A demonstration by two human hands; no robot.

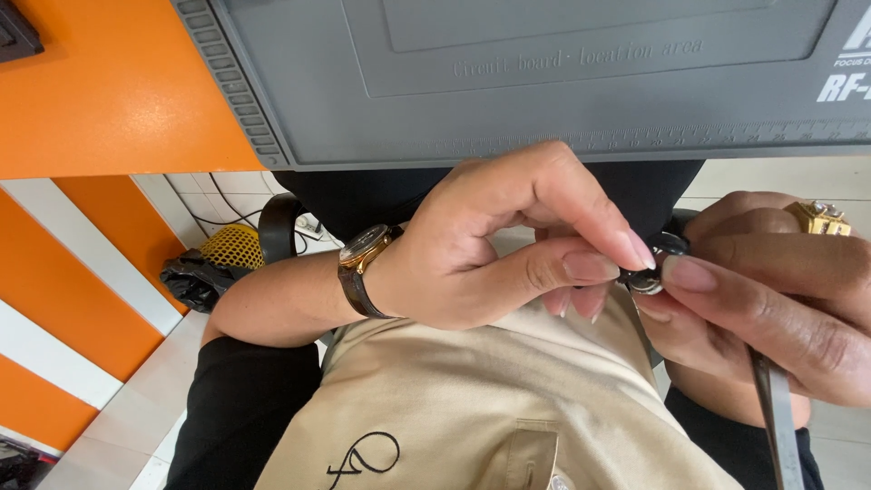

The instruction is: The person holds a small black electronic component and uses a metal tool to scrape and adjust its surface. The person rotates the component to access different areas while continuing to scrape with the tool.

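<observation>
My left hand [490, 254], with a brown-strapped wristwatch [363, 268] on its wrist, pinches a small round dark and silver metal part [649, 272] between thumb and forefinger. My right hand [780, 308], wearing a gold ring [821, 218], grips the same part from the right side with thumb and finger. A thin grey metal tool [778, 422] runs down from under my right palm. Both hands are held close to my chest, over my beige shirt [508, 399]. Fingers hide most of the part.
A grey silicone work mat [544, 82] lies on the orange table [109, 91] just beyond my hands, its front edge overhanging. Below on the tiled floor are a yellow mesh object [233, 245], a black bag [195, 277] and cables. A black object [14, 32] sits at the top left corner.
</observation>
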